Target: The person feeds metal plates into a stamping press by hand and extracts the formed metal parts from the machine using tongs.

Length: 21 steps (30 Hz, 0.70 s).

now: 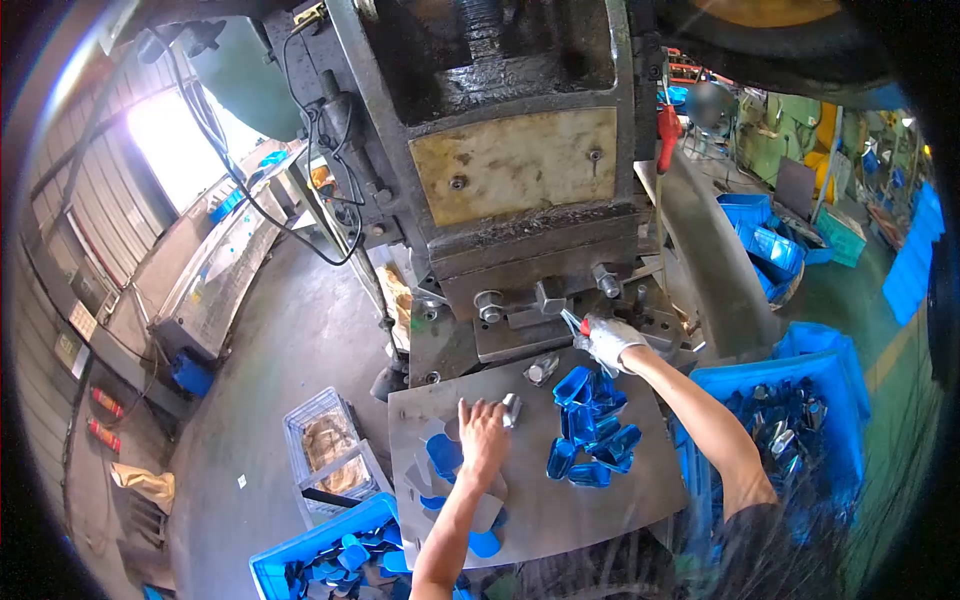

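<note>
My left hand is bare and rests over the metal sheet table, its fingers apart. Beside its fingertips stands a small shiny metal piece; whether they touch I cannot tell. Under and around this hand lie flat blue pieces and grey ones. My right hand, in a white glove, is closed round red-handled pliers, whose tips point into the press's die area. Below that hand sits a pile of formed blue metal cups. Another shiny metal piece lies near the die.
The big press rises straight ahead. A blue bin of shiny formed parts stands at the right, and another blue bin of flat blue pieces at the lower left. A pale crate is on the floor at left.
</note>
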Motion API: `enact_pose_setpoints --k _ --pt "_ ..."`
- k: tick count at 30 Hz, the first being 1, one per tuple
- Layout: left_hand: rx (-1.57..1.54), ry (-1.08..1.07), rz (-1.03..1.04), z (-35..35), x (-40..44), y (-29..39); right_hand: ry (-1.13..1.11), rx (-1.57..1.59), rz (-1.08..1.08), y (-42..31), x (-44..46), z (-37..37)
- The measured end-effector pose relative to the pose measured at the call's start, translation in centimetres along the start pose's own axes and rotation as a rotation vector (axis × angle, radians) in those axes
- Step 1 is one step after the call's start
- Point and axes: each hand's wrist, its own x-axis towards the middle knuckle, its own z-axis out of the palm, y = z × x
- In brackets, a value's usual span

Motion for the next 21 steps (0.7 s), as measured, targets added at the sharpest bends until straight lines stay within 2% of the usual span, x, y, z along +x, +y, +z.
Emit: enact_pose_setpoints --k 4,7,12,13,15,17,19,20,21 --pt "-0.069 -0.006 0.092 1.3 -0.1 1.9 -0.023 -0.025 -0.008 0.4 0.3 0.0" --pt "-0.119 0.014 0.088 0.9 -0.1 2.3 -0.008 -0.045 -0.017 0.2 0.1 -0.4" --pt "-0.100 0.090 -0.024 -2.5 -0.9 0.4 0.176 -0.170 -0.147 0.8 0.4 -1.0" --pt "-0.059 0.097 -0.069 -3.4 -1.2 -0.3 0.138 -0.180 -0.203 1.8 1.6 -0.8" --pt "-0.064 0.090 -0.136 -4.6 -2.0 -2.8 -0.022 -0.111 -0.167 1.5 2.1 -2.0" --pt "-0.069 0.122 -0.131 -5.1 -3.1 -4.6 -0.165 0.373 0.021 2.0 0.0 -1.5" --pt "-0.119 0.146 -0.117 -5.0 -3.3 -5.1 -0.195 0.565 0.021 0.5 -5.0 -2.6" --pt "-0.080 0.179 -0.064 -4.1 -3.1 -5.3 -0.098 0.347 -0.137 1.9 -5.8 -1.3" --pt "-0.071 0.119 -0.082 -4.0 -2.7 -4.9 -0.132 0.308 -0.069 1.8 -7.5 -1.0"
